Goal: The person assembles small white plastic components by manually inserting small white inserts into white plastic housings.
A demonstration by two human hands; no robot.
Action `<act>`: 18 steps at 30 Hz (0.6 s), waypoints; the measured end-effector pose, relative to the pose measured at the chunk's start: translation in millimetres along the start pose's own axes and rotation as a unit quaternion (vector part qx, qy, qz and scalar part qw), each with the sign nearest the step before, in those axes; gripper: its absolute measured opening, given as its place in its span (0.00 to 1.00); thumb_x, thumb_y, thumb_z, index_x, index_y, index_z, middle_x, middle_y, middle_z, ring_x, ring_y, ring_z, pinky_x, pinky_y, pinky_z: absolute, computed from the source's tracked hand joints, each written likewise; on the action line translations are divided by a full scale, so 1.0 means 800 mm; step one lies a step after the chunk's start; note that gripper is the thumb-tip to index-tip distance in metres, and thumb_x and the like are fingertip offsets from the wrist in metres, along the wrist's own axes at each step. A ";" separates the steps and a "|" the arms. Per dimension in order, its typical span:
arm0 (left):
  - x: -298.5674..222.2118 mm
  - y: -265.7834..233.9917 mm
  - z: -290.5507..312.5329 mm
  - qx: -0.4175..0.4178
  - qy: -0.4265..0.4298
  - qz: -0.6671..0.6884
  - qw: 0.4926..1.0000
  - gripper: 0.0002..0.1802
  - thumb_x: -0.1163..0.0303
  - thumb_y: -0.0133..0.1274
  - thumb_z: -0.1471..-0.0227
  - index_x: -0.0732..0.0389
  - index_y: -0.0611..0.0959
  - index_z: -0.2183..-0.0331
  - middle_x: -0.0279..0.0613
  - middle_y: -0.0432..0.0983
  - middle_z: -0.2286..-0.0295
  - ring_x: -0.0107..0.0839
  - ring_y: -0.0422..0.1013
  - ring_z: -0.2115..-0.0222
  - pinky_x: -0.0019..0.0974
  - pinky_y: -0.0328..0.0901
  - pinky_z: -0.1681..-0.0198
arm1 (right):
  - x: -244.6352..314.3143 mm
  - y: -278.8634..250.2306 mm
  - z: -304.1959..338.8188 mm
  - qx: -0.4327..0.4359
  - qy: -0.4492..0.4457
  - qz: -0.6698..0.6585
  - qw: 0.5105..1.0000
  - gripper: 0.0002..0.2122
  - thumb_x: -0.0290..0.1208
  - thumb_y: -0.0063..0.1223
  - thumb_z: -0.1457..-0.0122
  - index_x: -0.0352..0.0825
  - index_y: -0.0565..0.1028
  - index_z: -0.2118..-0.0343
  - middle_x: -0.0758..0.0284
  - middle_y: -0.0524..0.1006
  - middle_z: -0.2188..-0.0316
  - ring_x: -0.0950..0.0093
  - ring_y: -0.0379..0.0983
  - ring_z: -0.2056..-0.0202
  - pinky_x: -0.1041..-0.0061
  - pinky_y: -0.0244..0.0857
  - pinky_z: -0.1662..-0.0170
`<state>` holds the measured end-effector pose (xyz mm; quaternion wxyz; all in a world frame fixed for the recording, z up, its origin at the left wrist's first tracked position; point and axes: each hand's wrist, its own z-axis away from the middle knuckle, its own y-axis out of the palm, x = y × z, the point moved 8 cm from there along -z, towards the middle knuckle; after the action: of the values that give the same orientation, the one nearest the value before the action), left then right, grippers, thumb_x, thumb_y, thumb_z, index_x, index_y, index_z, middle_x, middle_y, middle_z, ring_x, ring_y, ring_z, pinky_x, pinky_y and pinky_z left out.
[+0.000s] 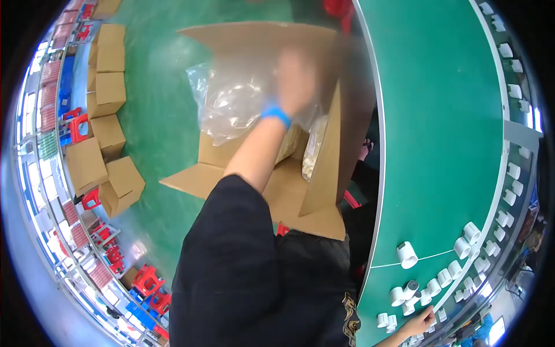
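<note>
My left hand (296, 81), with a blue band at the wrist, is stretched over an open cardboard box (324, 156). Motion smears its fingers, so whether it holds anything cannot be told. Right beside it, a clear plastic bag (231, 107) spreads over the box's left side. Inside the box, another clear bag (313, 153) holds small pale pieces. Far to the lower right, my right hand (417, 325) is at the green table, its fingers curled together among short white cylinders (426, 297). What those fingers hold, if anything, is too small to make out.
The green table (439, 144) runs along my right, its edge close to the box. A line of white parts (509, 196) stands beyond its far rail. Stacked cardboard boxes (110, 87) and red stools (147, 280) stand on the green floor at left.
</note>
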<state>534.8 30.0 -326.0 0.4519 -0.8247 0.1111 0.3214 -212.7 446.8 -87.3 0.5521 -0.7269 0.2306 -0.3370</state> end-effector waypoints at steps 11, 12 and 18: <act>0.005 0.126 0.371 0.687 0.044 0.015 0.725 0.17 0.63 0.51 0.41 0.64 0.87 0.60 0.62 0.81 0.58 0.55 0.78 0.57 0.53 0.73 0.54 | 0.053 0.009 0.023 0.055 0.023 -0.040 0.997 0.09 0.32 0.63 0.36 0.29 0.80 0.63 0.67 0.80 0.68 0.77 0.74 0.65 0.77 0.69 0.58; -0.014 0.126 0.378 0.676 0.068 0.039 0.733 0.17 0.63 0.51 0.41 0.64 0.87 0.60 0.61 0.81 0.59 0.54 0.78 0.58 0.53 0.72 0.55 | 0.061 0.008 0.026 0.031 0.012 -0.038 0.999 0.09 0.31 0.64 0.38 0.29 0.80 0.64 0.64 0.80 0.68 0.75 0.75 0.66 0.75 0.70 0.58; -0.055 0.092 0.335 0.571 0.117 0.113 0.804 0.15 0.64 0.50 0.41 0.64 0.86 0.61 0.57 0.81 0.60 0.52 0.76 0.59 0.51 0.70 0.56 | 0.070 -0.023 0.031 0.002 0.083 -0.073 0.994 0.09 0.31 0.63 0.39 0.28 0.79 0.65 0.66 0.80 0.70 0.77 0.75 0.69 0.76 0.70 0.61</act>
<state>350.6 202.1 -451.0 0.7854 -0.4304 0.4191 0.1494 -157.7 428.6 -60.6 0.5062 -0.7102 0.2211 -0.4365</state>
